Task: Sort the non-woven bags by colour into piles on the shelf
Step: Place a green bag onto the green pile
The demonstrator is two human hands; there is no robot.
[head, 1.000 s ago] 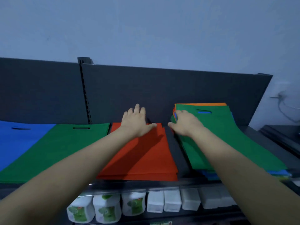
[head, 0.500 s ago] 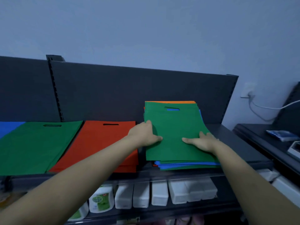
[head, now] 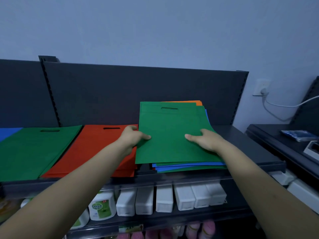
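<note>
A green bag point(head: 170, 135) lies on top of the mixed stack point(head: 188, 167) at the right of the dark shelf point(head: 255, 152), lifted and shifted left off the blue, green and orange bags below. My left hand point(head: 133, 138) pinches its left edge, thumb on top. My right hand point(head: 205, 139) holds its right side, thumb on top and fingers hidden beneath. To the left lie a red pile point(head: 96, 149), a green pile point(head: 32, 150) and a blue pile point(head: 8, 133) at the frame's edge.
A dark back panel point(head: 120, 94) rises behind the shelf. Below it stand white bottles point(head: 164, 197) and a Dettol bottle point(head: 101, 206). A second dark shelf point(head: 283, 144) with a blue packet point(head: 300, 135) is at the right, under a wall socket point(head: 261, 87) and cable.
Both hands went from the red pile and stack edge to the top green bag and took hold of it. The bag now sits further left and raised. The view turned right.
</note>
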